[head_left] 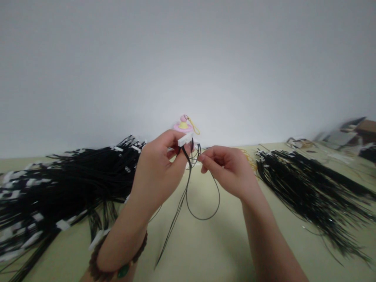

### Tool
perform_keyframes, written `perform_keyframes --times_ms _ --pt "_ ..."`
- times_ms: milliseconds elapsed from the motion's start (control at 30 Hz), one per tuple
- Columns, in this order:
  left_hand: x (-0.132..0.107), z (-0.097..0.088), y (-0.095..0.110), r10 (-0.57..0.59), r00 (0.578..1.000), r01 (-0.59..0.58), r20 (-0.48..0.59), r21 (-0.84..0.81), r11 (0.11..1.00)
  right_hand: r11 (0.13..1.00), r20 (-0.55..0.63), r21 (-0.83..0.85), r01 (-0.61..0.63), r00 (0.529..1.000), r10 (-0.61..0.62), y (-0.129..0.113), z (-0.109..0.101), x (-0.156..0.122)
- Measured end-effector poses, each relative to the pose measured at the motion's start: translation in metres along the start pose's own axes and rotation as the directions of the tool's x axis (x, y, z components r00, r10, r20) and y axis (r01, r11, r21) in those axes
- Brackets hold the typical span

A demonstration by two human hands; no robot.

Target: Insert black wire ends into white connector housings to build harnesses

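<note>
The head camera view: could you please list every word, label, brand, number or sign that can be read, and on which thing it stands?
No text can be read in this view.
White piece in the left hand: no marking can be made out.
White tabs among the left black cords: too small and blurred to read.
Pink-and-yellow ornament: no lettering can be made out.
Brown box at far right: too blurred to tell.

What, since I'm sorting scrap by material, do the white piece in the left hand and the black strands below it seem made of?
White piece: probably hard plastic, matt, judging by its straight-edged block shape, though the blur leaves that open. Black strands: perhaps plastic-coated wire or cord, smooth-looking, being thin, even and gently curved; any core is hidden.
</note>
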State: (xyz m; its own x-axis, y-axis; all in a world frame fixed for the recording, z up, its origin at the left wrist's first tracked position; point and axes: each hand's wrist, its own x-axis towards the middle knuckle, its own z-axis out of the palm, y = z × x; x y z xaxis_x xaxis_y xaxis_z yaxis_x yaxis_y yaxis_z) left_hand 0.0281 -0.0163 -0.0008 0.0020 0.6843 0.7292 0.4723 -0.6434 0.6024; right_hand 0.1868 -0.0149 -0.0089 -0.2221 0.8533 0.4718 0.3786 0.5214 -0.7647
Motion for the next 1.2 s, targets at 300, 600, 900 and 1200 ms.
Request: perform_keyframes --times_ms 300,600,900,1200 --pt "-0.0002 0.0012 -0.0006 -0.015 1.000 0.014 -0.013 -0.030 0.999 0.999 -0.107 0.032 -0.035 0.994 0.039 0.0019 -0.0001 0.0010" --pt "0.0001 0.0016 -0.0016 -0.010 1.000 0.009 -0.011 -0.064 0.998 0.999 -0.098 0.014 -0.036 0.994 0.037 0.0034 0.0010 0.0009" --pt "0.0003 -0.0022 0.0018 -0.007 1.000 0.006 -0.019 -0.043 0.999 1.000 -0.088 0.012 -0.028 0.996 0.029 0.0026 0.0037 0.0007" --pt "0.0007 -0.0035 0.0016 -0.004 1.000 0.003 -0.029 -0.034 0.999 1.000 -0.042 -0.020 0.013 0.999 -0.014 0.0059 0.0021 0.0003"
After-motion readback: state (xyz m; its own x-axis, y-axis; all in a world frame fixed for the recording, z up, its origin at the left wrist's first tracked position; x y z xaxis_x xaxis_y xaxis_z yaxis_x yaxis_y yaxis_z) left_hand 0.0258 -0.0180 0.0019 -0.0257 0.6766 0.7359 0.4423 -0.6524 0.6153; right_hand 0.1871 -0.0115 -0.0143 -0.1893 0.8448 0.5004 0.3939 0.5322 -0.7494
